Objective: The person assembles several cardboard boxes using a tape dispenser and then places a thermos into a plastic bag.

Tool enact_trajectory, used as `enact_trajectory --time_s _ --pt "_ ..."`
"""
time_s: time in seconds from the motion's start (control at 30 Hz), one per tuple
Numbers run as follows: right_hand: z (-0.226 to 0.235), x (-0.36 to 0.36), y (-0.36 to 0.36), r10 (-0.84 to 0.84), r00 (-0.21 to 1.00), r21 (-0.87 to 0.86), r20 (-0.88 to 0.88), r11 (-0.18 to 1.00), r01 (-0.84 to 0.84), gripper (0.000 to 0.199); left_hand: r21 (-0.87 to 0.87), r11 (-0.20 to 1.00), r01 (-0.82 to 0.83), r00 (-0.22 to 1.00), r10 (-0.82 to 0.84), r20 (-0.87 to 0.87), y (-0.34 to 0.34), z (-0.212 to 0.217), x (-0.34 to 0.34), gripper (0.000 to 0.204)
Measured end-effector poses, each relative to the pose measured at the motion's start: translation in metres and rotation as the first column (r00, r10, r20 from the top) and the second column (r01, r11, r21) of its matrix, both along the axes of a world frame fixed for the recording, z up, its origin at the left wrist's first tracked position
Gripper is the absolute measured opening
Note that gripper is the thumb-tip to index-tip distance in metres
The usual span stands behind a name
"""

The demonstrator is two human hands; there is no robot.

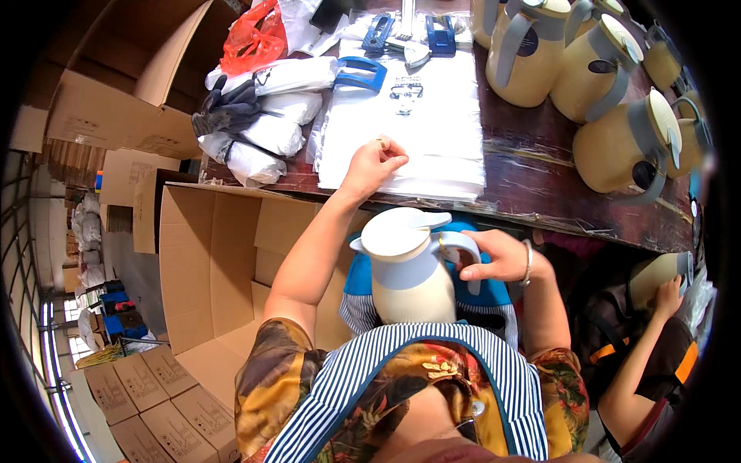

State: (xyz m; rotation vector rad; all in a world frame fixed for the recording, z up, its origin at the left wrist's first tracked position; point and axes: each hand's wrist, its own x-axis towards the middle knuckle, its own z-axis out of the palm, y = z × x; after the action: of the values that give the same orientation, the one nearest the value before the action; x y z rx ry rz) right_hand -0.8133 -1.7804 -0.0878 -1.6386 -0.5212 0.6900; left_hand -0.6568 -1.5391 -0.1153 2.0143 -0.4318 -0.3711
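A cream thermos jug (pixel 413 285) with a grey collar and a white lid stands upright close to my body, below the table edge. My right hand (pixel 500 256) is closed round its grey handle. My left hand (pixel 376 165) is over a stack of white plastic bags (pixel 440 131) on the table, thumb and fingers pinched together. Whether a bag's edge is between them I cannot make out. Blue plastic clips (pixel 361 75) lie on the upper part of the stack.
Several cream jugs (pixel 529 65) stand on the dark table (pixel 532 181) at the right. Wrapped white bundles (pixel 274 133), dark gloves (pixel 228 108) and a red bag (pixel 255 37) lie left. An open carton (pixel 189 262) is beside me. At the lower right, another person's hand (pixel 668 297) touches a jug.
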Motion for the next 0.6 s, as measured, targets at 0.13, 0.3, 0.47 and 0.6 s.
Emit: enact_trajectory --time_s 0.13,0.3,0.47,0.6 --pt "0.011 0.038 -0.022 -0.012 0.996 0.215 0.085 0.977 -0.007 0.056 -0.130 0.991 -0.007 1.000 0.011 0.024 0.001 0.002 0.004 0.016" --pt "0.013 0.094 0.022 -0.499 0.637 0.170 0.587 0.846 0.506 0.020 -0.084 0.994 -0.069 0.990 0.057 -0.128 0.000 -0.002 0.021 0.016" --pt "-0.013 0.144 0.068 -0.551 0.644 -0.233 0.530 0.636 0.736 0.032 -0.553 0.787 -0.273 0.848 -0.075 -0.525 -0.010 0.006 0.051 0.013" --pt "-0.029 0.188 0.082 -0.695 0.556 0.028 0.455 0.635 0.772 0.032 -0.658 0.675 -0.334 0.858 -0.072 -0.509 -0.013 0.006 0.075 0.016"
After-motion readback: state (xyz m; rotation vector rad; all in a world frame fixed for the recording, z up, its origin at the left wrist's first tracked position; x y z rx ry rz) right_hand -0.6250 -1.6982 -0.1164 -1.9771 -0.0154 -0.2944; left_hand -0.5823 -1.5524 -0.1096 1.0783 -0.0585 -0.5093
